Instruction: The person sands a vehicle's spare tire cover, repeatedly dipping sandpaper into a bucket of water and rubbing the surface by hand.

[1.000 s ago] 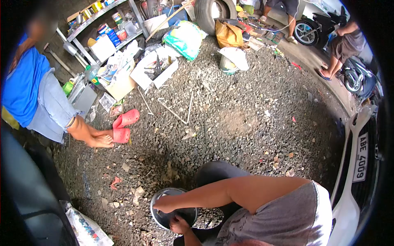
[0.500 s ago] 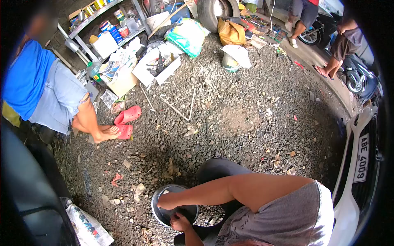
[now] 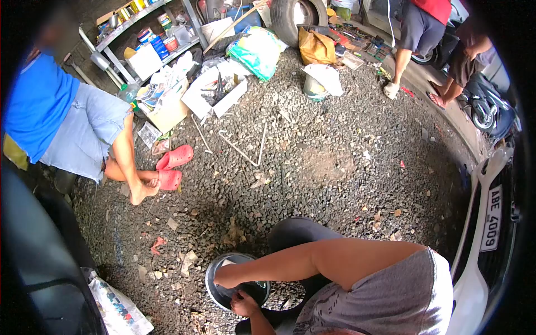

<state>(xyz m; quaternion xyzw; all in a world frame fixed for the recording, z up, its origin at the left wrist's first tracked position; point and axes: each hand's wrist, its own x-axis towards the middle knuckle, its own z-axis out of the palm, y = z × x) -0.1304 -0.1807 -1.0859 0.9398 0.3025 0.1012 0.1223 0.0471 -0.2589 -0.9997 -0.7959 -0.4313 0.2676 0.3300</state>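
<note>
A round dark bucket (image 3: pixel 258 290) with a pale rim stands on the gravel in front of me. My right hand (image 3: pixel 224 278) reaches over it, bent down at the wrist; its fingers are hidden from view. Close by, at the bucket's near side, my left hand (image 3: pixel 244 304) has its fingers curled together. What they pinch, if anything, is too small and dark to name. A light scrap (image 3: pixel 228 262) shows at the bucket's far inner edge. My dark-trousered knee (image 3: pixel 298 230) is beyond my right arm.
A person in a blue shirt (image 3: pixel 44 106) sits at left, near red clogs (image 3: pixel 174 158). Bent metal rods (image 3: pixel 245 156), a white box (image 3: pixel 195 100) and a lidded pail (image 3: pixel 316 88) lie ahead. A car front (image 3: pixel 491 218) borders the right; two people are at upper right.
The person in the red top has stepped further into view, toward the left. The seated person's foot has shifted off the clog. My hands have barely moved at the bucket.
</note>
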